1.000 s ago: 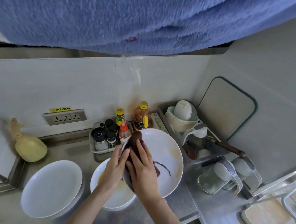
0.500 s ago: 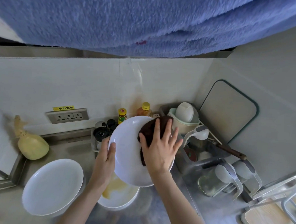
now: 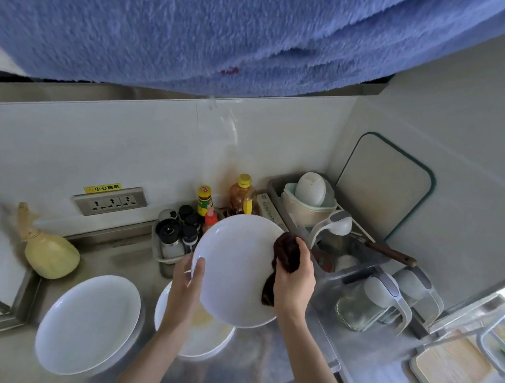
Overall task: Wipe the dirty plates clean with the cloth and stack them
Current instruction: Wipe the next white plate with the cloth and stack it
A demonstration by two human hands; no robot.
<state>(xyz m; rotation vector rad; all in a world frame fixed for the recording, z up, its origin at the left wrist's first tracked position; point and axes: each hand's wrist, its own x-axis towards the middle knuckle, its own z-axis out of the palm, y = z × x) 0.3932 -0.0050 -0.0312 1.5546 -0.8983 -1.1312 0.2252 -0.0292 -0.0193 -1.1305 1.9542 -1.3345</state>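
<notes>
The right hand (image 3: 295, 277) grips a dark brown cloth (image 3: 286, 256), fingers curled round it, at the right rim of a white plate (image 3: 235, 266). Half a second ago this hand lay spread flat over the cloth near the plate's upper centre; it has since moved to the right edge and bunched the cloth. The left hand (image 3: 186, 286) holds the plate's left rim, thumb on the face and fingers behind, as before. The plate is raised and tilted above the counter (image 3: 280, 365), and its face now shows white, with only a faint mark near the upper right.

Below the held plate, a second plate (image 3: 208, 340) lies on the counter with a yellowish smear on it. To its left sits a stack of white plates (image 3: 88, 323).

Behind the held plate, a tray (image 3: 166, 255) contains dark-capped jars and sauce bottles. To the right, a rack (image 3: 277, 192) holds a pale bowl with an upturned white bowl in it. A yellow spray bottle (image 3: 48, 249) stands at the far left.
</notes>
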